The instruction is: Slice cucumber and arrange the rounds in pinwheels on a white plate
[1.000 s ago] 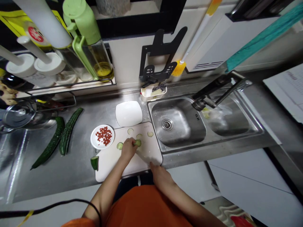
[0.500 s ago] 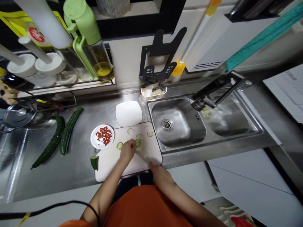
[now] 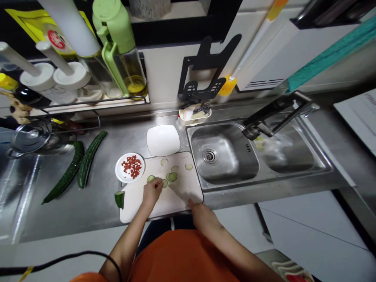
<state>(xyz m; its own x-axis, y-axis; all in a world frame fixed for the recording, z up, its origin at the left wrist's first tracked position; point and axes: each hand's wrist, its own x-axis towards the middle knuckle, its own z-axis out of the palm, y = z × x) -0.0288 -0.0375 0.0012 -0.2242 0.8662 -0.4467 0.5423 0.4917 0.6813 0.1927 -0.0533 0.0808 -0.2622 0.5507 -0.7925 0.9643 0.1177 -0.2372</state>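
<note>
My left hand (image 3: 152, 192) is over the white cutting board (image 3: 133, 209), fingers pinched at the edge of a thin cucumber slice (image 3: 165, 183). My right hand (image 3: 203, 214) is closed round the handle of a kitchen knife (image 3: 179, 192). The blade points left across the board, its tip close to that slice; its pale outline blends with the board. Several more slices lie on the board, including overlapping slices (image 3: 171, 177) just right of my left fingertips. A cut cucumber piece (image 3: 119, 199) sits at the board's left edge.
A white plate of chopped red bits (image 3: 120, 173) and a white square dish (image 3: 163, 140) stand behind the board. Two whole cucumbers (image 3: 91, 158) lie left. The steel sink (image 3: 225, 152) with a black faucet (image 3: 252, 127) is right. Bottles and jars (image 3: 126, 51) stand on a rack.
My left hand has moved left, away from the overlapping slices, with one slice at its fingertips. My right hand stays near the board's right front corner. The whole view has shifted slightly.
</note>
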